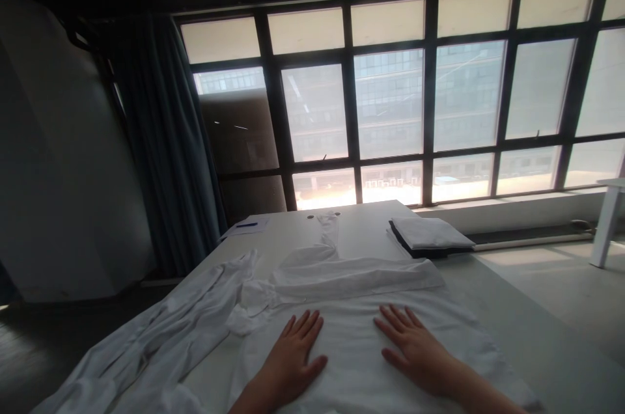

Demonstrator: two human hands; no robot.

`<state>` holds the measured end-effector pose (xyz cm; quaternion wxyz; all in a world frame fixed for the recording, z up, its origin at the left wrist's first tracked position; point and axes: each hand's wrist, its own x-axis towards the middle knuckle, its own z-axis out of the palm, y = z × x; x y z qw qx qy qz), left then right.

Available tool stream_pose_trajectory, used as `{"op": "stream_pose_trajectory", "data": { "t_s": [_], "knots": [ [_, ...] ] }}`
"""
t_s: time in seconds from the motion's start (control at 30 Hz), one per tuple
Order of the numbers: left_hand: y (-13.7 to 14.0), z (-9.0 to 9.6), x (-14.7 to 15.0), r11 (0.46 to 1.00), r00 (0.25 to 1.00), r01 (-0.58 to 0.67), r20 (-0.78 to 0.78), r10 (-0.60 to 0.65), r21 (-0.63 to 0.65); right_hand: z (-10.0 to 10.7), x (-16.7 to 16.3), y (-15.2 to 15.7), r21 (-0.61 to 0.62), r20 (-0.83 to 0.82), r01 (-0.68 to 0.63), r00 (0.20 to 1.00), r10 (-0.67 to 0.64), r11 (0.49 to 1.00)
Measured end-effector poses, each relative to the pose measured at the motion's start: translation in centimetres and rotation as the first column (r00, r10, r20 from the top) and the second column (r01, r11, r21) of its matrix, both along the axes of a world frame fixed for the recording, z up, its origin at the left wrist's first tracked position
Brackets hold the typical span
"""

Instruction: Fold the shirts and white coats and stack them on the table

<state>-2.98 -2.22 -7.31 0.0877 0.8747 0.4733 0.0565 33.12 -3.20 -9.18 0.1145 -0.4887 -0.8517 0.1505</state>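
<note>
Both of the person's hands rest palm down on a white shirt [347,344] spread over the near part of a white table [366,232]. Left hand [297,357]: flat on the cloth left of center, fingers extended and close together, thumb angled out to the right; grip wide, nothing held. Right hand [414,347]: flat on the cloth right of center, fingers slightly spread and pointing far and left, thumb below them; grip likewise wide, nothing held. The hands lie apart, with bare fabric between them. Shirt position: near center of the table, a raised fold running across just beyond the fingertips, and a narrow sleeve-like strip [329,228] reaching toward the far edge. To its left, a second white garment [195,316] lies rumpled along the left side of the table; whether the two touch at the bunched cloth cannot be told. Far right on the tabletop: a folded white cloth [430,232] on top of a dark folded cloth [442,252]. Far left: a paper sheet [258,228] bearing a blue pen [247,224]. Beyond the table stand a dark-framed window [390,101] and, at left, a blue curtain [163,140].
</note>
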Motion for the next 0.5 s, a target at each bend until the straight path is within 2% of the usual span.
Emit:
{"op": "stream_pose_trajectory", "data": {
  "t_s": [0.1, 0.2, 0.3, 0.4, 0.43, 0.5],
  "knots": [
    [0.6, -0.6, -0.8, 0.992, 0.991, -0.124, -0.052, 0.124, -0.005, -1.2, 3.9, 2.4, 0.04, 0.087, 0.198, 0.976, -0.201, 0.979],
    [1.1, -1.0, -1.4, 0.971, 0.968, -0.24, -0.076, 0.24, 0.006, -3.0, 7.5, 4.3, 0.119, 0.149, 0.385, 0.904, -0.4, 0.915],
    [1.3, -1.2, -1.8, 0.959, 0.955, -0.283, -0.084, 0.285, 0.029, -4.6, 9.5, 5.0, 0.273, 0.154, 0.516, 0.81, -0.566, 0.812],
    [1.4, -1.3, -1.8, 0.955, 0.951, -0.293, -0.087, 0.296, 0.05, -4.6, 8.8, 4.6, 0.417, 0.106, 0.574, 0.74, -0.665, 0.705],
    [1.3, -1.3, -1.7, 0.955, 0.951, -0.293, -0.087, 0.297, 0.053, -4.1, 7.9, 4.3, 0.437, 0.087, 0.561, 0.752, -0.654, 0.703],
    [1.3, -1.3, -1.6, 0.956, 0.953, -0.287, -0.083, 0.291, 0.055, -2.6, 4.8, 3.5, 0.416, 0.059, 0.475, 0.836, -0.545, 0.775]
  ]
}}
